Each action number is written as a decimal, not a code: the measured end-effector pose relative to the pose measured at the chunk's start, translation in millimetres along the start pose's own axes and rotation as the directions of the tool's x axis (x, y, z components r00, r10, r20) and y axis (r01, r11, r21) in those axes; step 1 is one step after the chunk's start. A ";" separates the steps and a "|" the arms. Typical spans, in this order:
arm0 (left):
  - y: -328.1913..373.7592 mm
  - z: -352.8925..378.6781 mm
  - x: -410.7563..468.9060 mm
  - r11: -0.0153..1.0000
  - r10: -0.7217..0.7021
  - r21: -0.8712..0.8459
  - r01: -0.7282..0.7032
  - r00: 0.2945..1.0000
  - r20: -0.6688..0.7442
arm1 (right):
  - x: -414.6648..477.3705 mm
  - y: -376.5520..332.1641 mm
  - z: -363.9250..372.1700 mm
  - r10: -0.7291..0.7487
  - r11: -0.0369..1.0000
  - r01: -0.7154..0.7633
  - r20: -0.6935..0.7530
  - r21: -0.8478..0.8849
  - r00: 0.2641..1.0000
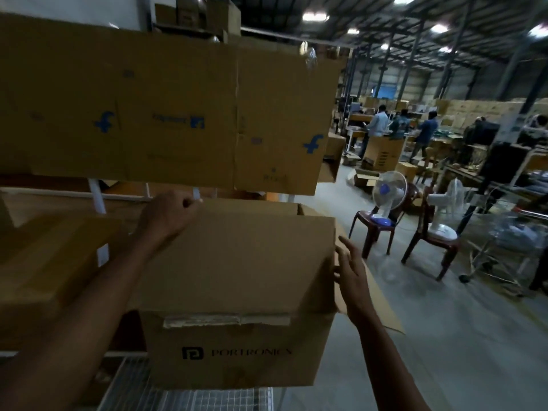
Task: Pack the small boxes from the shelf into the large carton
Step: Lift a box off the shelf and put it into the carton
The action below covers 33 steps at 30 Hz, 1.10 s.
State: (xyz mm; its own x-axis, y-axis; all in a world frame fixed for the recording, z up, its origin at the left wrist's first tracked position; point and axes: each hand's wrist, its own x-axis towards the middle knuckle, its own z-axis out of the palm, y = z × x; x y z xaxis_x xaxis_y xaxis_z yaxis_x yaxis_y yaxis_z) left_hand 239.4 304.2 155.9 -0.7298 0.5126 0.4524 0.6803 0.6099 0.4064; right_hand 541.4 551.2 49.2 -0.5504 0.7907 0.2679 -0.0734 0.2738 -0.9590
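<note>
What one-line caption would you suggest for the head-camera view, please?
Left hand grips the top flap of the large Portronics carton, open right hand at the flap's right edge.

You're in a warehouse: stacked cartons [480,109], steel roof trusses [415,31], flattened cardboard [166,108] on shelving.

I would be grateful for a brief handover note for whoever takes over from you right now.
Left hand: fingers curled over the far left corner of the carton's top flap.
Right hand: open, fingers spread, touching the flap's right edge.
Carton: in front of the shelf, flap lying over its opening, contents hidden.
Box: on the shelf, left of the carton.
Done: cannot tell what is packed.
Left: probably lift the flap, check inside, then move the shelf boxes in.
</note>
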 end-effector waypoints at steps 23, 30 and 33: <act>87.3 -14.5 -136.4 0.957 0.168 0.035 -0.286 0.652 0.740 | -61.7 -114.7 18.5 0.162 0.622 0.530 0.757 -0.577 0.633; 56.4 68.6 -171.2 0.971 0.176 0.009 -0.240 0.735 0.655 | -84.1 -31.6 45.8 0.159 0.367 0.642 0.725 -0.673 0.670; 51.4 87.1 -175.3 0.967 0.248 -0.080 -0.242 0.819 0.517 | -70.2 -17.2 58.1 0.066 0.423 0.615 0.700 -0.665 0.711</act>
State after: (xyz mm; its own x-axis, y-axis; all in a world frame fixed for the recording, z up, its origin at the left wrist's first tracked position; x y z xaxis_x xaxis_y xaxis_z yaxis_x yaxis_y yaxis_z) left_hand 396.4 298.3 28.4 -0.4644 0.8835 0.0612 0.8398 0.4174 0.3472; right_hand 533.0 459.2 41.5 -0.9785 0.1970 0.0618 0.1833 0.9666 -0.1791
